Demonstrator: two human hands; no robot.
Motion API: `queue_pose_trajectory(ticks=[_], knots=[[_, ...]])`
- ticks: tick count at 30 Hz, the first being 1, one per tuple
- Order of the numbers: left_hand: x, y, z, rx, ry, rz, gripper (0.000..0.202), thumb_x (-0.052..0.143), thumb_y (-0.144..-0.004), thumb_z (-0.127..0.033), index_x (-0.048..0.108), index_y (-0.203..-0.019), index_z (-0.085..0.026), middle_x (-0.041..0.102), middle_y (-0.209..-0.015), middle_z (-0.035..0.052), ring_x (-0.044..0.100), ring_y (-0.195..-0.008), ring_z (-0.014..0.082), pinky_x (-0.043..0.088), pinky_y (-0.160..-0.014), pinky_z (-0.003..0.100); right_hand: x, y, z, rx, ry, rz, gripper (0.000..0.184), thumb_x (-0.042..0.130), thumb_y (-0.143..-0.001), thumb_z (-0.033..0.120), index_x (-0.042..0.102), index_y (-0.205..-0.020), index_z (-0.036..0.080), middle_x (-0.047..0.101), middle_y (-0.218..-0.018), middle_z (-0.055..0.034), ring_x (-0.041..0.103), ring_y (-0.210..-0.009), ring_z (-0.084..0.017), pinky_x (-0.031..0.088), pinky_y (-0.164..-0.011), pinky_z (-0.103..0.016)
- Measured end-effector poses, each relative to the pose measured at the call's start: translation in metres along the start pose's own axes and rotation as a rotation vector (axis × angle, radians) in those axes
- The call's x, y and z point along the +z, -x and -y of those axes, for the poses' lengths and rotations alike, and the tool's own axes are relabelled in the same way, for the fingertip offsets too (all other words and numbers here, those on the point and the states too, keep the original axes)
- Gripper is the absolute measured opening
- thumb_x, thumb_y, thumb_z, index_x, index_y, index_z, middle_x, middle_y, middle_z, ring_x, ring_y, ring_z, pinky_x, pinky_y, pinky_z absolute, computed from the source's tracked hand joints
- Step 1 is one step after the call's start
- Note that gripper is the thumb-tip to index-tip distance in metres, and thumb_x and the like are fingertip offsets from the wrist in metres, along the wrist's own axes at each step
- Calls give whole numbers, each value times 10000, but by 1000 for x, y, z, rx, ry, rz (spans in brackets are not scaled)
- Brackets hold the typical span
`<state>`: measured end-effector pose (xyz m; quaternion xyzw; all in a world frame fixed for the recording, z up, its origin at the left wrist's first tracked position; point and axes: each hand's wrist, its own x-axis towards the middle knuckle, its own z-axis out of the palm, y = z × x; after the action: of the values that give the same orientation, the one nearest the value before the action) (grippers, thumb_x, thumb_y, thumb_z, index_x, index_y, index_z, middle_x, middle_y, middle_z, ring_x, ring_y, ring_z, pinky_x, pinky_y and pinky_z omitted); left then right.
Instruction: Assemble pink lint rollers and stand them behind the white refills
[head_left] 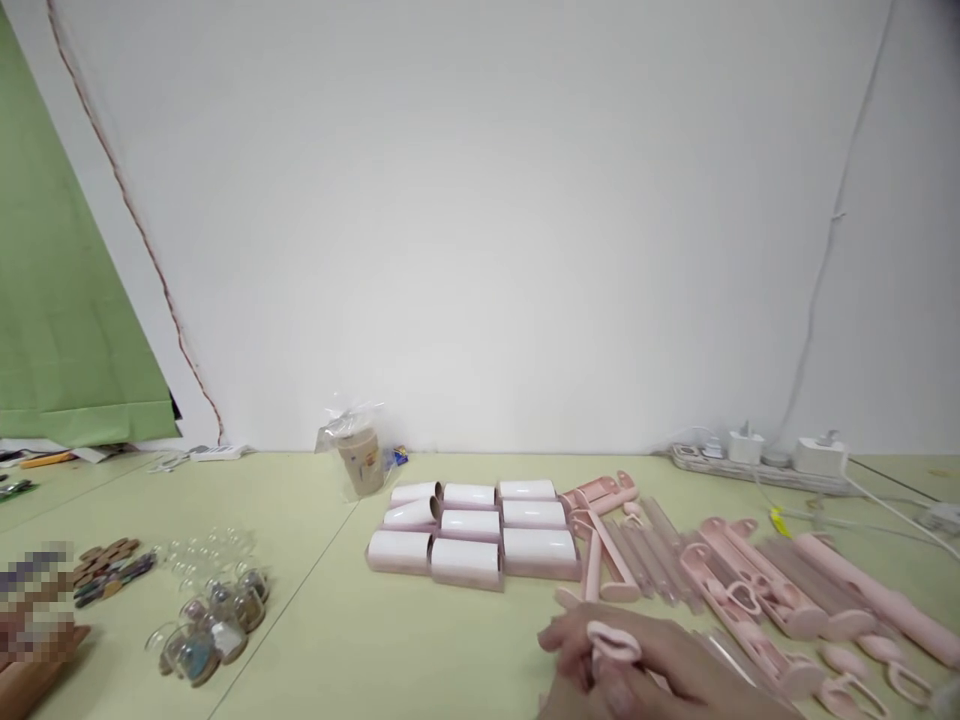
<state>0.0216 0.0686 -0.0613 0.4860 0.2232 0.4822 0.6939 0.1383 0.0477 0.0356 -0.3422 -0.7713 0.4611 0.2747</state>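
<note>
My right hand [675, 662] reaches in from the lower right at the bottom edge, fingers curled around a pink plastic handle [613, 642] whose loop end sticks out above the knuckles. Part of my left hand [574, 695] shows just under it, touching the same piece; its fingers are mostly cut off by the frame. Just beyond the hands lie white sticky rolls [472, 535] in three rows, more pink handles [600, 540], clear tubes [652, 560] and long pink covers [870, 595].
A paper cup in a plastic bag [361, 455] stands by the wall. A power strip with chargers [750, 458] lies at the back right. Small glass bottles [214, 612] and cork stoppers [109, 565] sit at the left. Green cloth [60, 300] hangs at far left.
</note>
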Motion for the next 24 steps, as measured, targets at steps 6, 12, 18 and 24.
queue_pose_trajectory(ticks=[6, 12, 18, 24], knots=[[4, 3, -5, -59, 148, 94, 630, 370, -600, -793, 424, -503, -172, 280, -380, -73, 224, -326, 45, 217, -379, 201, 4, 9, -11, -98, 39, -165, 291, 642, -712, 298, 609, -1001, 301, 529, -1215, -26, 466, -1123, -263, 435, -873, -308], [-26, 5, -113, 106, -629, 16, 597, 287, -764, -655, 599, -911, -168, 597, -946, 78, 500, -958, 216, 296, -919, 352, -30, -27, 17, -247, 324, -222, 185, 491, -819, 380, 597, -911, 260, 642, -920, -40, 592, -852, -236, 491, -717, -350], [-111, 33, -123, 461, -875, -1005, 357, 433, -752, -533, 534, -791, -192, 563, -825, 50, 507, -842, 233, 384, -780, 357, -109, -146, 25, -251, 399, -461, 260, 435, -867, 391, 550, -975, 184, 595, -989, -55, 584, -792, -168, 492, -673, -310], [-147, 37, -69, 453, -1065, -964, 286, 495, -735, -470, 523, -769, -187, 464, -688, 15, 458, -679, 198, 382, -674, 339, -118, -235, -43, -106, 519, -553, 229, 502, -861, 272, 535, -1061, 166, 568, -1069, -56, 577, -876, -176, 485, -740, -377]])
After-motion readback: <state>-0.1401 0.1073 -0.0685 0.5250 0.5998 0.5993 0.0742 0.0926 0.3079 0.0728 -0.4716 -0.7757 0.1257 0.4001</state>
